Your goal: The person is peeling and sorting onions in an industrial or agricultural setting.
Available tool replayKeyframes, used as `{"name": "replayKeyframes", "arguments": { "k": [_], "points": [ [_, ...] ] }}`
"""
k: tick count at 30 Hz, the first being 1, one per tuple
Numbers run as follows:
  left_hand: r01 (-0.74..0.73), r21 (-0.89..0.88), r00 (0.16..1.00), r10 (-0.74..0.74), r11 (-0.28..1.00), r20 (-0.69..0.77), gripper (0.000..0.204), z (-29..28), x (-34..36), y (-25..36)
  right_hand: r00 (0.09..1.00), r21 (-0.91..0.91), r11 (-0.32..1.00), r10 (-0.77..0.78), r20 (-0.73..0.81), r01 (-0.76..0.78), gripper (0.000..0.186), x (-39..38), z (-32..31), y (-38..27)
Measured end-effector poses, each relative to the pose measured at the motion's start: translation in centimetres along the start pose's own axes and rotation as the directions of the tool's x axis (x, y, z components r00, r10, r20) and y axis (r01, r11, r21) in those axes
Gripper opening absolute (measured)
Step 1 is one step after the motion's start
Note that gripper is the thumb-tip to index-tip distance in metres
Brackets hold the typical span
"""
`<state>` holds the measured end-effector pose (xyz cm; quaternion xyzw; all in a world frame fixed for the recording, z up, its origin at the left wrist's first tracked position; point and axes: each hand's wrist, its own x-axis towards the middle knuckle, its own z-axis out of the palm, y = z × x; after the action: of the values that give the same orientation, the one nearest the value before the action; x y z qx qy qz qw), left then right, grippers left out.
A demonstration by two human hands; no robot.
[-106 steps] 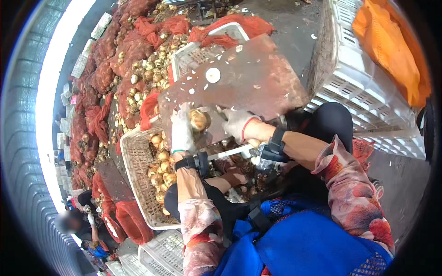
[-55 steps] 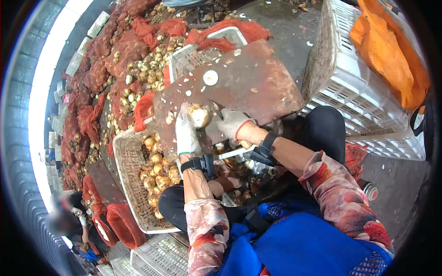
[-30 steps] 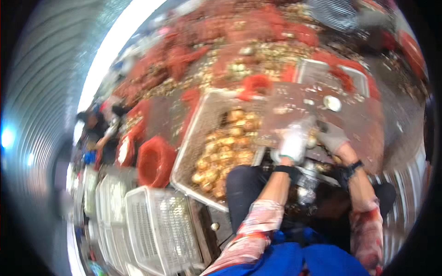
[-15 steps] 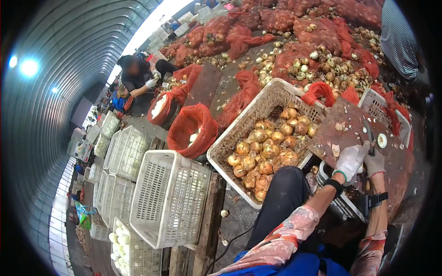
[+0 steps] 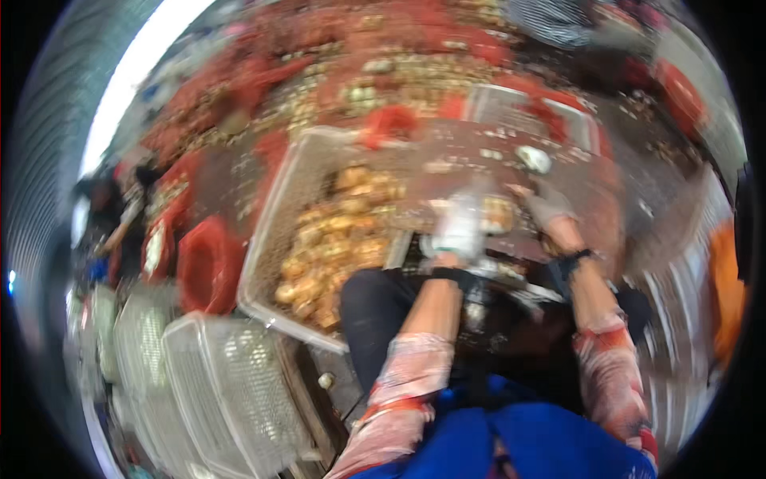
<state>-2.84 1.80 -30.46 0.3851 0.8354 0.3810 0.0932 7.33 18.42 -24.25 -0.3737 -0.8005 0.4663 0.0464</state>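
Observation:
Motion blurs the view. My left hand (image 5: pixel 459 219), in a white glove, is over a worn brown board (image 5: pixel 590 184), beside a pale golden onion (image 5: pixel 498 214). My right hand (image 5: pixel 549 207), in a greyer glove, is just right of that onion at the board; its fingers and anything in them are too smeared to make out. A white round piece (image 5: pixel 533 159) lies on the board above my hands. Left of the board is a white basket (image 5: pixel 263 239) of golden onions (image 5: pixel 335 247).
Red mesh sacks and loose onions (image 5: pixel 359 64) spread beyond the board. A red sack (image 5: pixel 209 267) and white crates (image 5: pixel 231 391) are at left, near another person (image 5: pixel 100 203). A second basket (image 5: pixel 479 108) sits behind the board; orange cloth (image 5: pixel 726 295) is at far right.
Since half a second ago the view has swung right and blurred, so board, basket and hands sit further left in the picture. The onion between my hands now shows.

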Motion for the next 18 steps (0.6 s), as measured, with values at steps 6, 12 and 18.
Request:
{"name": "replayKeyframes", "arguments": {
  "k": [6, 12, 18],
  "points": [
    [0.264, -0.648, 0.960, -0.258, 0.714, 0.107, 0.072, -0.2, 1.1, 3.7, 0.996, 0.044, 0.995, -0.086, 0.034, 0.085, 0.049, -3.6, 0.6, 2.2],
    [0.320, -0.598, 0.940, -0.328, 0.735, 0.099, 0.067, 0.8, 1.0, 6.8, 0.994, -0.012, 0.999, -0.038, 0.101, 0.039, 0.060, -4.0, 1.5, 2.6],
    [0.351, -0.661, 0.934, -0.297, 0.663, 0.198, 0.060, 1.2, 1.4, 5.5, 0.961, -0.207, 0.938, -0.274, 0.045, 0.277, 0.038, -4.0, 0.9, 1.7]
  ]
}}
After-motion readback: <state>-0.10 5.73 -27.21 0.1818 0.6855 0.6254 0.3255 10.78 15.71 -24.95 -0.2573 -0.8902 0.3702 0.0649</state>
